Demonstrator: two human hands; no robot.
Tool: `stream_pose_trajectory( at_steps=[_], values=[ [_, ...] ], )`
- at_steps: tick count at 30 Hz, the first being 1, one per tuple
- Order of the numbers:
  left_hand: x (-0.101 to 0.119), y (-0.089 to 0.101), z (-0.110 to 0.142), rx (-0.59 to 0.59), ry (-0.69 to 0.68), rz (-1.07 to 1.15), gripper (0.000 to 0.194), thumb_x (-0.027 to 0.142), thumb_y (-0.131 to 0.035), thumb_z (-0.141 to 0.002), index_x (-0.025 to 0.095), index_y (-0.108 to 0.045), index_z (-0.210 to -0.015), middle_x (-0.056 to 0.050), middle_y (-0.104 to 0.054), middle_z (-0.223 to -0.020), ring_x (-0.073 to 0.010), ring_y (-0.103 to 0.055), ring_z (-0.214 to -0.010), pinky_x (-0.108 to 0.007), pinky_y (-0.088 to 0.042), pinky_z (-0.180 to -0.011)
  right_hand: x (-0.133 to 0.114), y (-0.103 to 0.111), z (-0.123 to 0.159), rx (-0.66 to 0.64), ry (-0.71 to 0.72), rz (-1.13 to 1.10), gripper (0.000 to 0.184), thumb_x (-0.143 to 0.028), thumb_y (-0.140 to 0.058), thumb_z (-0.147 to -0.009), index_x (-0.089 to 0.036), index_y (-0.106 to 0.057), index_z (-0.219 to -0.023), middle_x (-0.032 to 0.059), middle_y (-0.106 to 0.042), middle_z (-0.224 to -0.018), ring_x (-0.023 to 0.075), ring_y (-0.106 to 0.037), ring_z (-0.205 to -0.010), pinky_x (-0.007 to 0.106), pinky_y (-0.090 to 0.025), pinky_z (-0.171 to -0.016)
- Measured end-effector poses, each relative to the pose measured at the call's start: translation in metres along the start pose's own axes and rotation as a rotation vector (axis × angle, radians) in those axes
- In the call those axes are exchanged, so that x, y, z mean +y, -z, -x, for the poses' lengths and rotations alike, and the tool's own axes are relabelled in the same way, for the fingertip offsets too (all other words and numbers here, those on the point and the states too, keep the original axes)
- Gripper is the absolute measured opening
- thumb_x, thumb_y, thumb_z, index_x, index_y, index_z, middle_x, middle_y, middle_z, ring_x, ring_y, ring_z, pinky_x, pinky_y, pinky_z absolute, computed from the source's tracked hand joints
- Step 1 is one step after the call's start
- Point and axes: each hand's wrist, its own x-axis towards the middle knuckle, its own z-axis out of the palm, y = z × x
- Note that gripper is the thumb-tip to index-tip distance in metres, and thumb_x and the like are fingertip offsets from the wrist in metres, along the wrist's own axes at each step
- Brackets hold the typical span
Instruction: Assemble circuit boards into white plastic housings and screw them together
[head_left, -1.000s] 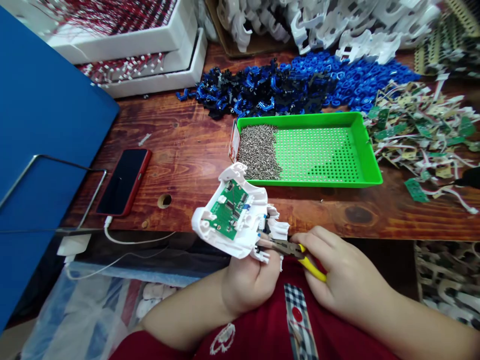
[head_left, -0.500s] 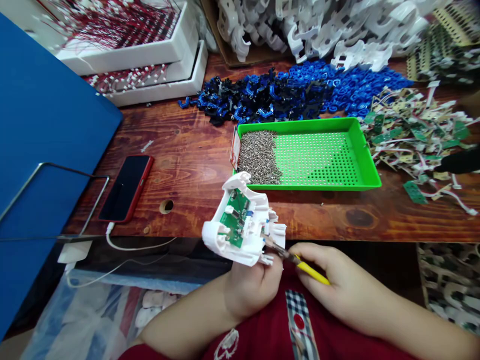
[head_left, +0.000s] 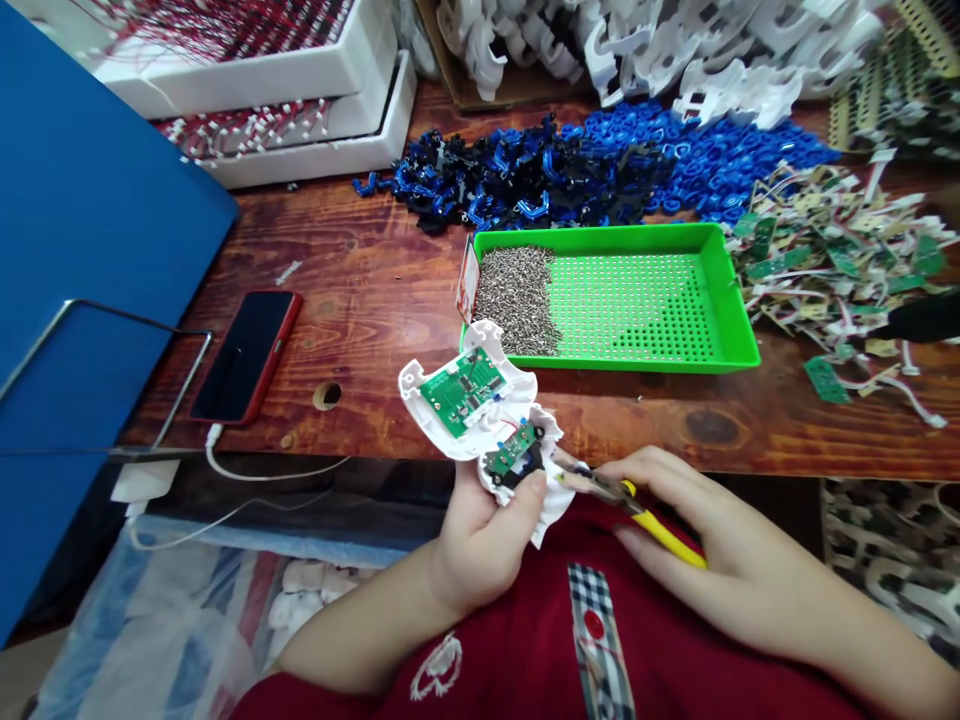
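Observation:
My left hand (head_left: 484, 535) grips a white plastic housing (head_left: 442, 440) from below, thumb on its near part. A large green circuit board (head_left: 461, 392) sits in the upper half. A smaller green board (head_left: 512, 450) with black parts lies in the lower half, near my thumb. Between the fingers of my right hand (head_left: 675, 510) is a pair of yellow-handled pliers or cutters (head_left: 667, 538), which I cannot tell apart. Its metal jaws reach the right edge of the housing; what lies between them is too small to make out.
Behind my hands stands a green tray (head_left: 630, 365) with small screws (head_left: 516, 300) at its left. Blue and black plastic parts (head_left: 525, 180) lie beyond it. Wired boards (head_left: 832, 260) are heaped right. A red-cased phone (head_left: 247, 357) charges at left, near foam boxes (head_left: 322, 150).
The housing has turned in my left hand, bringing the smaller board and my thumb into view. The yellow-handled tool has shifted slightly right with my right hand.

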Motion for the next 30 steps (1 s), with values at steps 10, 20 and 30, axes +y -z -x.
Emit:
stream_pose_trajectory(
  at_steps=[10, 20, 30],
  values=[
    [0.021, -0.002, -0.002, -0.080, 0.260, 0.353, 0.045, 0.016, -0.070, -0.063, 0.016, -0.057, -0.106, -0.008, -0.069, -0.100, -0.0151, -0.063, -0.063, -0.027, -0.053, -0.057, 0.012, 0.009, 0.011, -0.046, -0.114, -0.583, 0.036, -0.043, -0.043, -0.088, -0.031, -0.047, -0.122, 0.0016, -0.054, -0.118, 0.0148, -0.053, -0.108, 0.022, -0.044, -0.093],
    [0.026, 0.001, -0.014, -0.379, 0.312, 0.590, 0.033, 0.019, -0.054, -0.068, 0.008, -0.064, -0.098, -0.010, -0.064, -0.085, -0.0103, -0.056, -0.048, -0.021, -0.050, -0.039, 0.026, 0.003, 0.014, 0.023, -0.148, -0.794, 0.041, -0.046, -0.034, -0.091, -0.025, -0.046, -0.124, 0.0044, -0.054, -0.112, 0.0156, -0.051, -0.108, 0.023, -0.040, -0.096],
    [0.025, 0.003, -0.017, -0.434, 0.358, 0.741, 0.042, 0.017, -0.052, -0.067, 0.007, -0.059, -0.107, -0.010, -0.064, -0.091, -0.0101, -0.059, -0.048, -0.021, -0.053, -0.039, 0.020, 0.005, 0.006, 0.007, -0.132, -0.802, 0.038, -0.045, -0.034, -0.091, -0.028, -0.049, -0.122, 0.0008, -0.056, -0.112, 0.0116, -0.051, -0.107, 0.016, -0.039, -0.094]
  ],
)
